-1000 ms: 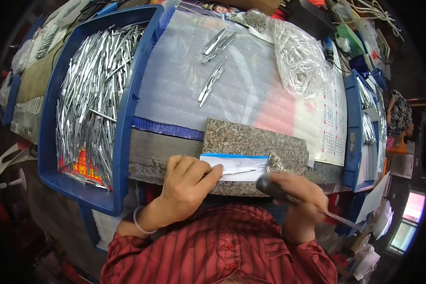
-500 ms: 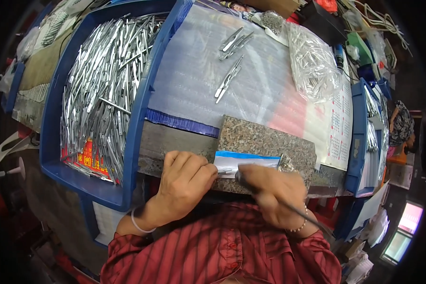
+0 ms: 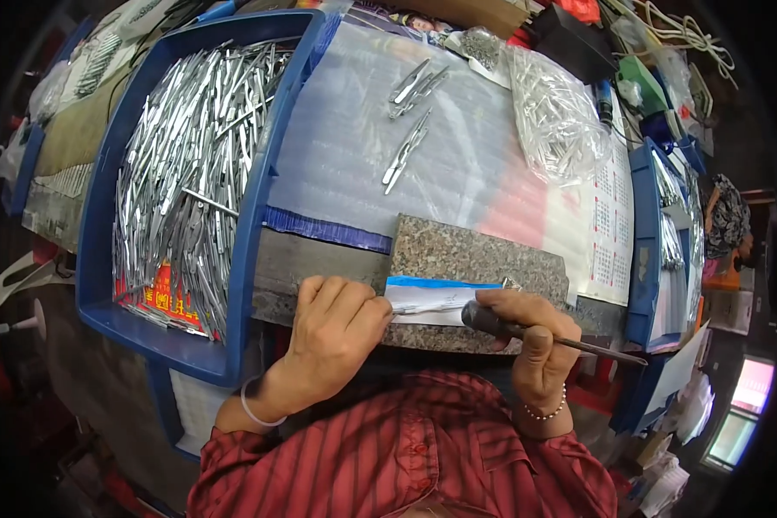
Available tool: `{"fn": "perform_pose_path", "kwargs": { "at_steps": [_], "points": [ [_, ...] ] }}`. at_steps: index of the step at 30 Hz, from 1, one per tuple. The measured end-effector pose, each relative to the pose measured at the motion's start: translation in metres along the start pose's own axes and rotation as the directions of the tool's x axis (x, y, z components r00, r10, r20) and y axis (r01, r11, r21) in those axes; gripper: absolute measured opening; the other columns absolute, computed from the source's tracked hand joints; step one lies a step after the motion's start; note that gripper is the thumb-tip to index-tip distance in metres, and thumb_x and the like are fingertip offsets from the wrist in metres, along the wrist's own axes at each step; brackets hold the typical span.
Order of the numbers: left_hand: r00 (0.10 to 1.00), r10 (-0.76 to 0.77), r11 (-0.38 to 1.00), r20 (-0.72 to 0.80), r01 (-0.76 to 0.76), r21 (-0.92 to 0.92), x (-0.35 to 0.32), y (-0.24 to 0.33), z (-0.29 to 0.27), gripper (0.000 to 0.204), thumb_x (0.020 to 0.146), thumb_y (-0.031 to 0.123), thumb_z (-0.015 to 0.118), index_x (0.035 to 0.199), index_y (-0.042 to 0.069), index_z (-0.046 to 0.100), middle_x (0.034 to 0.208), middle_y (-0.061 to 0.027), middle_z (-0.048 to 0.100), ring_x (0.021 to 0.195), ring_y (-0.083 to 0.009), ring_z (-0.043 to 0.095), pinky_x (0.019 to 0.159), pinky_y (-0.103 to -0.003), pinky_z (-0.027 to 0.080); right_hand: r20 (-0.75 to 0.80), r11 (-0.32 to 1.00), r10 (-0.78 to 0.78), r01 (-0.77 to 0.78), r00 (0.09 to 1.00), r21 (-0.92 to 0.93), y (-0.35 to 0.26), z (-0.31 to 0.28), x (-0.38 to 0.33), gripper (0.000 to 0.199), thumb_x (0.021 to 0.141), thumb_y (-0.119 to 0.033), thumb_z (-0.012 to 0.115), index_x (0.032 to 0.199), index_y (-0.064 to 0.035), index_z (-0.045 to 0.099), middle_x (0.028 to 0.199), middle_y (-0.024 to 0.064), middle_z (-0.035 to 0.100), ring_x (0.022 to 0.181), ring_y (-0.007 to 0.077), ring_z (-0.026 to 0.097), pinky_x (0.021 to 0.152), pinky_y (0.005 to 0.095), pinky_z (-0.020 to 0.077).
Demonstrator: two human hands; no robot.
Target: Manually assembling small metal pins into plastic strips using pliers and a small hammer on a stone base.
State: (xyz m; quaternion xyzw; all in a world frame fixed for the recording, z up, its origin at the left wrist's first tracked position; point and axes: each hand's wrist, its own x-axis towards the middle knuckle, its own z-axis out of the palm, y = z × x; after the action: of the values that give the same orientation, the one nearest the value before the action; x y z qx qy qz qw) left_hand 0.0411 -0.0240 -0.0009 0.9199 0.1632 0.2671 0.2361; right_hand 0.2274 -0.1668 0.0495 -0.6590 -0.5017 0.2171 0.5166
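The slim silver metal piece (image 3: 427, 306) lies lengthwise between both hands, pinned beneath the left hand (image 3: 337, 332) fingertips, while the right hand (image 3: 527, 332) grips a dark-handled tool (image 3: 527, 330) just beside its far end.

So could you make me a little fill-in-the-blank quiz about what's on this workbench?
1. The right hand grips a dark-handled ____.
2. The left hand presses a slim metal piece onto a white pad that lies on a speckled ____ slab.
3. The heap of shiny metal pieces fills a tray coloured ____.
4. The clear ____ at upper right holds more metal pieces.

Missing words: tool; stone; blue; bag
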Motion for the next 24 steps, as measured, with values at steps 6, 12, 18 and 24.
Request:
{"fn": "perform_pose_path", "kwargs": {
  "at_steps": [6,12,18,24],
  "points": [
    [1.0,0.003,1.0,0.03,-0.004,0.014,0.002,0.001,0.0,0.022,0.069,0.003,0.072,0.086,0.006,0.059,0.081,-0.007,0.055,0.076,-0.025,0.054,0.072,-0.038,0.037,0.033,0.99,0.14,-0.14,0.99,0.005,0.011,-0.009,-0.021,0.044,0.1,-0.034,0.041,0.095,0.0044,0.062,0.098,0.0153,0.068,0.055,0.0129,0.06,0.052,0.0236,0.0487],
    [1.0,0.007,1.0,0.022,-0.007,0.026,0.0,0.003,0.003,0.02,0.071,0.006,0.071,0.086,0.008,0.058,0.082,-0.0045,0.054,0.077,-0.0219,0.053,0.072,-0.037,0.036,0.041,0.996,0.081,-0.083,0.996,0.044,0.015,-0.009,-0.025,0.044,0.1,-0.035,0.041,0.095,0.0048,0.061,0.099,0.0152,0.068,0.057,0.0137,0.062,0.052,0.0229,0.0502],
    [0.998,-0.007,0.999,0.06,0.004,0.045,-0.001,0.002,0.0,0.021,0.07,0.006,0.071,0.087,0.007,0.059,0.083,-0.0055,0.054,0.077,-0.023,0.053,0.073,-0.038,0.036,-0.05,0.999,0.032,-0.03,0.998,0.032,0.011,-0.018,-0.019,0.046,0.1,-0.036,0.04,0.095,0.0047,0.061,0.099,0.0186,0.067,0.066,0.0204,0.067,0.055,0.0244,0.0523],
    [0.99,0.005,0.998,0.139,-0.014,0.068,0.01,0.003,-0.002,0.022,0.072,0.005,0.07,0.088,0.007,0.056,0.085,-0.0078,0.054,0.081,-0.025,0.053,0.076,-0.04,0.036,0.051,0.894,-0.282,0.282,0.958,-0.349,0.009,-0.02,0.002,0.029,0.091,-0.028,0.056,0.093,0.0016,0.06,0.088,0.0179,0.066,0.074,0.0279,0.068,0.058,0.0332,0.054]
  ]
}}
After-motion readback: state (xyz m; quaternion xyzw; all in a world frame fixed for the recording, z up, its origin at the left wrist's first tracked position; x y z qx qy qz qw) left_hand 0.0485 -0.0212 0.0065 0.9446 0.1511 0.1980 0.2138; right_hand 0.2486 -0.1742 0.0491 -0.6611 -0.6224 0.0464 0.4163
